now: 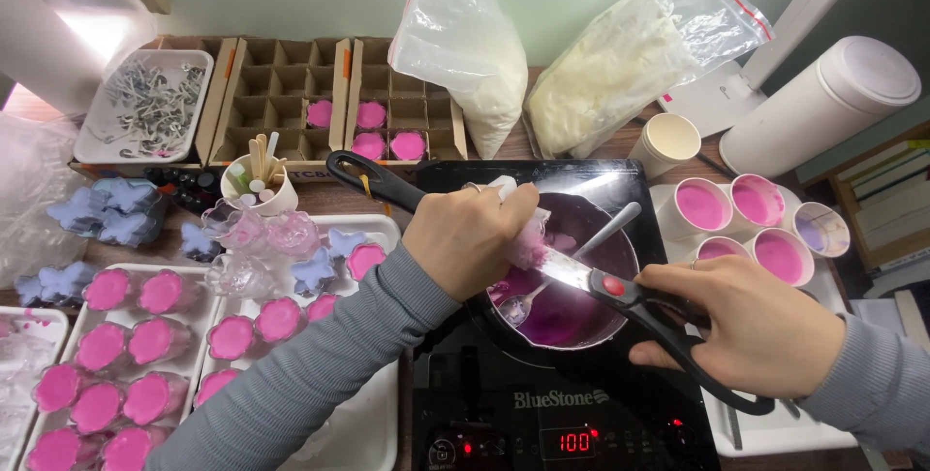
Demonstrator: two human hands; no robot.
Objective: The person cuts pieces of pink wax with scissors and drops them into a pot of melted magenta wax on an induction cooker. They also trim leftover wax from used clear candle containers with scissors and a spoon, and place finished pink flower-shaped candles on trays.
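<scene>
- A pair of black-handled scissors (620, 289) is gripped through its handles by the right hand (751, 321), at the right of the frame above a black induction cooktop (504, 403).
- The blades are seen slightly parted, their tips reaching a pale pink lump of wax (528, 238) that is pinched in the clenched fingers of the left hand (465, 238).
- Lump and blades are held directly over a dark pan (572, 282), which sits on the cooktop and is filled with purple-pink liquid.
- A metal spoon (572, 263) is rested in the pan, its bowl sunk in the liquid and its handle leaning toward the far rim.
- The pan's long black handle (373, 180) is pointed away to the left, behind the left hand.
- White paper cups (746, 224) filled with pink liquid are clustered just right of the cooktop.
- White trays (383, 229) of small glass holders filled with set pink wax (126, 345) are laid out on the left.
- Cardboard divider boxes (291, 93) with a few pink-filled cells are placed behind the trays.
- Two clear bags of white flakes (542, 54) are propped against the back wall.
- A cup of wooden sticks (257, 180) is stood near the boxes.
</scene>
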